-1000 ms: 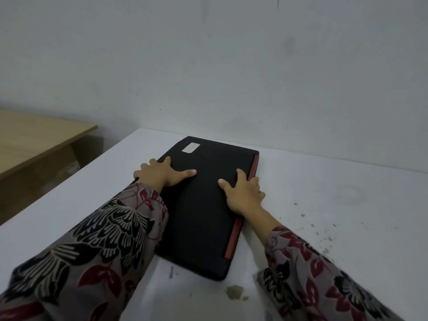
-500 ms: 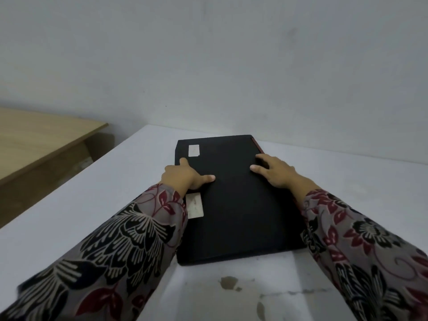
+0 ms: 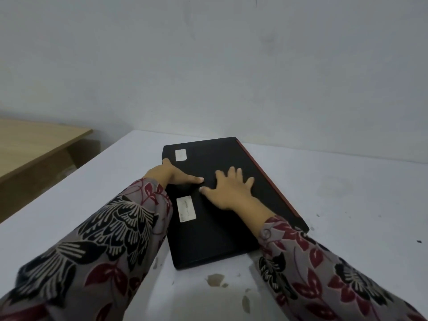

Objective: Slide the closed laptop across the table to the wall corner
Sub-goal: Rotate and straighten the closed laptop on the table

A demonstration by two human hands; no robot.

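Now laptop (image 3: 222, 218) flat under left hand (image 3: 172, 173), right hand (image 3: 229, 189).

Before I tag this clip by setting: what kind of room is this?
Probably a plain office or study room, though little shows. A black closed laptop lies on a stained white table pushed against a bare pale wall, and a wooden desk stands beside it on the left.

A plain pale wall (image 3: 231, 66) fills the upper half of the view, scuffed faintly in places, with a thin dark mark near its top edge. Below it runs the white surface (image 3: 347, 205) (speckled and stained toward the near side). Off to the left stands a light wooden table (image 3: 34, 140), shadowed underneath. The light is dim and even.
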